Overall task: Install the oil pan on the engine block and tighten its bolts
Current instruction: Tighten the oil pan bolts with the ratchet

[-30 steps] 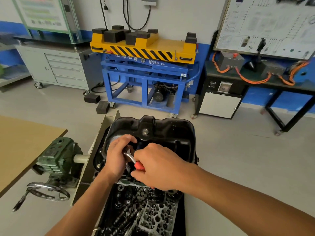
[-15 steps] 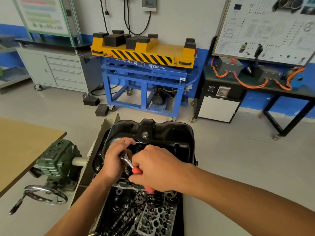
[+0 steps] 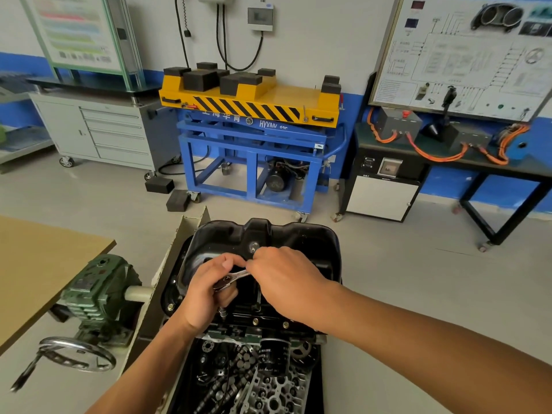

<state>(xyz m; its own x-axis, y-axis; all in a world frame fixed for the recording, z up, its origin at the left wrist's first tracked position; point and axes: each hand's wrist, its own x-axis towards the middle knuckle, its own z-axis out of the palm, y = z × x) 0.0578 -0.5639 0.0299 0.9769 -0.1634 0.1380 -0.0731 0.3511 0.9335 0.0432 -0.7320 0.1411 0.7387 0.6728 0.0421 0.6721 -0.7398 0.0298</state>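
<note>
The black oil pan point(image 3: 301, 243) sits on top of the engine block point(image 3: 263, 327) in the lower middle of the head view. A ratchet wrench point(image 3: 234, 277) stands on a bolt at the pan's near flange, its socket extension point(image 3: 222, 312) reaching down to the flange. My left hand point(image 3: 206, 291) grips the ratchet head and the extension below it. My right hand point(image 3: 286, 282) grips the handle, which is hidden inside the fist. Other bolts point(image 3: 171, 306) show along the flange.
A green gearbox point(image 3: 98, 297) with a handwheel point(image 3: 74, 355) sits left of the engine stand, beside a wooden table point(image 3: 38, 264). Loose engine parts and an oil filter point(image 3: 273, 355) lie below the block. A yellow and blue lift cart point(image 3: 254, 130) stands behind.
My right hand has swung the ratchet handle away from me and to the right, turning it about the head held by my left hand. The red grip is now hidden in my fist.
</note>
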